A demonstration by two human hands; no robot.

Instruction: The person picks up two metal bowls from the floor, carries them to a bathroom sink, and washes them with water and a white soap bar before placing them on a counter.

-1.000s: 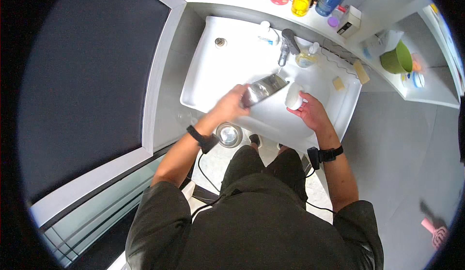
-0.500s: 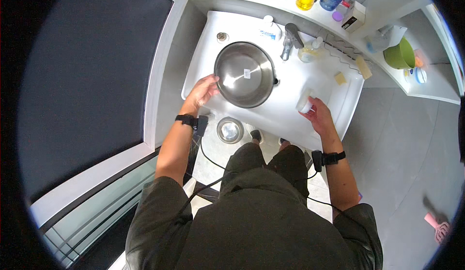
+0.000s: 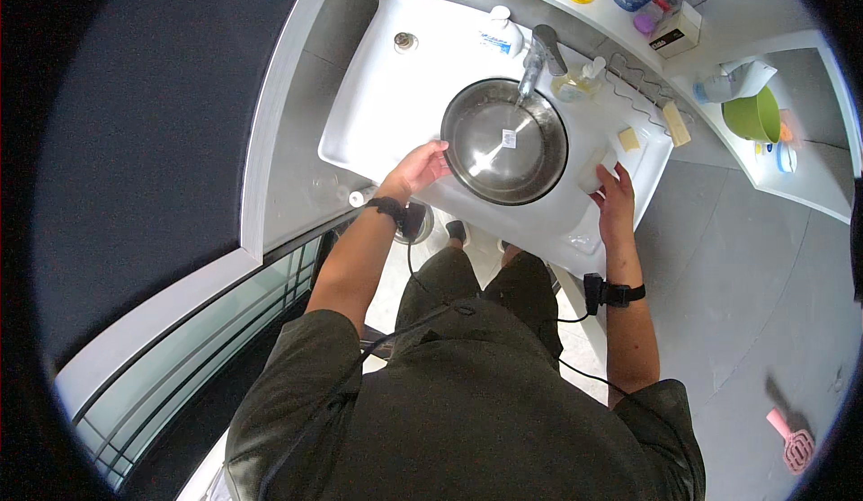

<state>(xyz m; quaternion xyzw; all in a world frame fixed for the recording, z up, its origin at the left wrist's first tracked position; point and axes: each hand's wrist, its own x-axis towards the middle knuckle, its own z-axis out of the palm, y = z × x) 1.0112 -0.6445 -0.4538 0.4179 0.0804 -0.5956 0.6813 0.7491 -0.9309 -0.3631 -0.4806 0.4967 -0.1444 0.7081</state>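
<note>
A round stainless steel basin [image 3: 485,164] with a small white label inside sits in the white sink [image 3: 360,97]. Its far rim reaches beneath the spout of the grey faucet [image 3: 534,68]; whether water runs, I cannot tell. My left hand [image 3: 422,168] grips the basin's near-left rim, with the thumb and fingertips at its edge. To the right of the basin, my right hand [image 3: 617,194] is closed round a small white cup-like thing [image 3: 593,172], blurred and pale against the sink.
Behind the basin stand a white pump bottle [image 3: 502,34] and a clear pump bottle [image 3: 576,83]. Yellow sponge pieces [image 3: 628,138] lie at the right near a wire rack. A shelf holds coloured bottles and a green cup [image 3: 753,116]. A pink brush [image 3: 796,447] hangs on the right wall.
The basin has moved right, under the faucet, with my left hand at its rim. My right hand has shifted slightly right with the white cup-like thing. The view has also shifted.
</note>
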